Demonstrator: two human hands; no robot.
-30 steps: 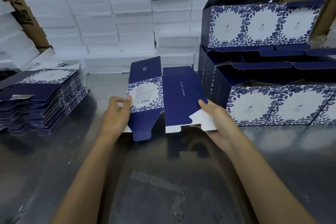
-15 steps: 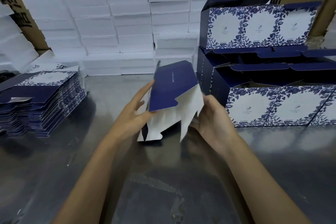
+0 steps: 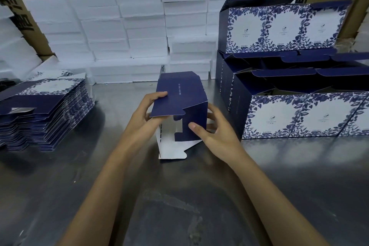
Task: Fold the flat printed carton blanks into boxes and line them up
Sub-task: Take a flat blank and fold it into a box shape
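Here, at centre frame, the carton blank (image 3: 180, 94), flat and spread a second ago, has been opened into a sleeve standing on the bench (image 3: 179, 195), so forming is under way and its end flaps remain unlocked. The left hand (image 3: 145, 114) pinches the upper panel's left edge; the right hand (image 3: 214, 132) grips the right wall, thumb pressing a navy flap. Finished boxes (image 3: 305, 116) stand at right, flat blanks (image 3: 44, 110) at left.

Two bare forearms run up from the bottom edge to a left hand (image 3: 142, 115) and a right hand (image 3: 216, 136), with no sleeves, gloves, rings or watch on either.
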